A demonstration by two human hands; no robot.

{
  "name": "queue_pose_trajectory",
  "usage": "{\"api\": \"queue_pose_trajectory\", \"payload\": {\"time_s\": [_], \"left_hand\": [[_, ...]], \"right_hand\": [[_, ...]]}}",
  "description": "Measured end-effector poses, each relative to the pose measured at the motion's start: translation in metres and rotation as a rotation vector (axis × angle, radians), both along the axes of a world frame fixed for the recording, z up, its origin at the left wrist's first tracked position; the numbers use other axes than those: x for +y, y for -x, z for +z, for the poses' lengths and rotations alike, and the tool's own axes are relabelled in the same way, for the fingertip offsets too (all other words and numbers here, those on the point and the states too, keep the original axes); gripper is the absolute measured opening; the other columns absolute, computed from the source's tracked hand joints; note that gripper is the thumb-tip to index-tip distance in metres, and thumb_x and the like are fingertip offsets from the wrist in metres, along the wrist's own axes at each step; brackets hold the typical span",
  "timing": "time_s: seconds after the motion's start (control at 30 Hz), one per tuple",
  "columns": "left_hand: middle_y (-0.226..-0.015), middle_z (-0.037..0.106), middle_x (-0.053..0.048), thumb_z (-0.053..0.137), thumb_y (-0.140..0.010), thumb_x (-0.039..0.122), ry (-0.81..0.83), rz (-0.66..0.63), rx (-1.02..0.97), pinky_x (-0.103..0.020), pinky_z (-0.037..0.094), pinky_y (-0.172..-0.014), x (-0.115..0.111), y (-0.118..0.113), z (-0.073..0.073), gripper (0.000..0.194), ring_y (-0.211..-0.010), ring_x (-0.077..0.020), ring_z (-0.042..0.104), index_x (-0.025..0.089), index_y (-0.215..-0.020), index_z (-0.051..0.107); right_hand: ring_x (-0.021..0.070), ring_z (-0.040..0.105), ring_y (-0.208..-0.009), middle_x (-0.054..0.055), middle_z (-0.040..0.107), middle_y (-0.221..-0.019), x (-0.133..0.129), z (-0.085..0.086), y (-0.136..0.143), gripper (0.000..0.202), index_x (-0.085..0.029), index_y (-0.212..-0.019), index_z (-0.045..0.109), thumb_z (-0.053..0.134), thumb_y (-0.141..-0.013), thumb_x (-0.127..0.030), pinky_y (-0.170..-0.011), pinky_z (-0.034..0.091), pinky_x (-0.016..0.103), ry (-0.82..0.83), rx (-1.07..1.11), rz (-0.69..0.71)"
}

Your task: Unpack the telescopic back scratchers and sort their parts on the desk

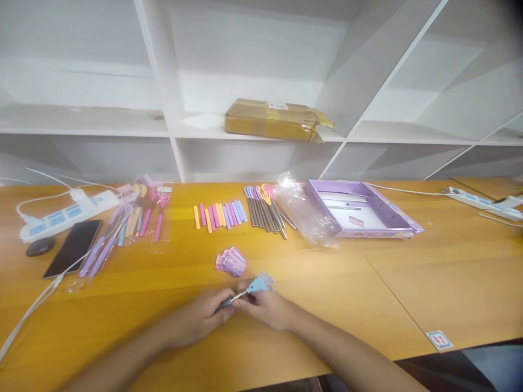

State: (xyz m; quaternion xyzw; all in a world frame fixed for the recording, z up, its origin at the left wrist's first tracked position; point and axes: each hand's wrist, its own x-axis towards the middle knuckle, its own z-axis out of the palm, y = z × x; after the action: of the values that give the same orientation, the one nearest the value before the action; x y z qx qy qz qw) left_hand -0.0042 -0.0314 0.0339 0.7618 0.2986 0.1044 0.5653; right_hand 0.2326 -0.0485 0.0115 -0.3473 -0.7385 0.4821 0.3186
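Observation:
A light-blue back scratcher (260,283) with a claw-shaped head and a thin metal shaft is held between my hands, low over the table. My left hand (208,313) is closed around its blue handle end. Close to the head, my right hand (265,307) has its fingers closed on the shaft; some of them are hidden. Just beyond lies a small stack of pink and purple cards (232,261). Farther back are a row of coloured handle sleeves (220,215) and a pile of metal rods with coloured heads (265,209).
Bagged back scratchers (106,245), a black phone (73,247), a mouse (40,246) and a power strip (67,215) are at left. Right of the rods are clear plastic bags (308,218) and a purple box (363,233). A taped parcel (269,121) sits on the shelf.

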Motion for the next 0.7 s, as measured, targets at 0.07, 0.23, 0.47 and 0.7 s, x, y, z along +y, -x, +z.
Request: {"api": "queue_pose_trajectory", "payload": {"time_s": [0.07,0.23,0.47,0.7], "left_hand": [[-0.113,0.069,-0.007,0.047,-0.110,0.047,-0.049,-0.030,0.028,-0.034,0.047,-0.096,-0.006,-0.002,0.003,0.031,-0.103,-0.0236,0.062,0.023,-0.121,0.064],[-0.103,0.075,-0.007,0.046,-0.111,0.042,-0.267,0.037,0.100,-0.031,0.046,-0.080,-0.011,-0.004,-0.003,0.026,-0.090,-0.0244,0.068,0.024,-0.108,0.064],[-0.078,0.071,-0.006,0.047,-0.111,0.033,-0.751,0.002,0.177,-0.031,0.034,-0.063,-0.009,-0.004,-0.019,0.027,-0.068,-0.0223,0.062,0.023,-0.088,0.058],[-0.077,0.071,-0.004,0.049,-0.111,0.040,-0.699,-0.021,0.303,-0.031,0.024,-0.056,-0.008,0.004,-0.015,0.023,-0.059,-0.0212,0.060,0.025,-0.098,0.060]], "right_hand": [[0.0113,0.039,-0.061,-0.005,0.039,-0.066,-0.005,0.005,0.003,0.052,-0.021,-0.071,0.042,0.048,-0.110,-0.055,-0.059,0.030,0.026,-0.005,-0.007,-0.009],[0.0118,0.036,-0.059,-0.005,0.035,-0.063,-0.012,0.015,-0.001,0.050,-0.021,-0.067,0.037,0.045,-0.111,-0.045,-0.059,0.025,0.029,-0.118,-0.039,-0.136],[0.0096,0.028,-0.058,-0.006,0.030,-0.063,-0.012,0.001,0.001,0.055,-0.020,-0.064,0.039,0.060,-0.105,-0.050,-0.055,0.024,0.027,0.107,0.067,0.034],[0.0163,0.060,-0.075,0.002,0.067,-0.078,-0.019,0.005,0.020,0.055,-0.016,-0.084,0.076,0.053,-0.106,-0.061,-0.077,0.054,0.031,0.322,0.331,-0.018]]}}
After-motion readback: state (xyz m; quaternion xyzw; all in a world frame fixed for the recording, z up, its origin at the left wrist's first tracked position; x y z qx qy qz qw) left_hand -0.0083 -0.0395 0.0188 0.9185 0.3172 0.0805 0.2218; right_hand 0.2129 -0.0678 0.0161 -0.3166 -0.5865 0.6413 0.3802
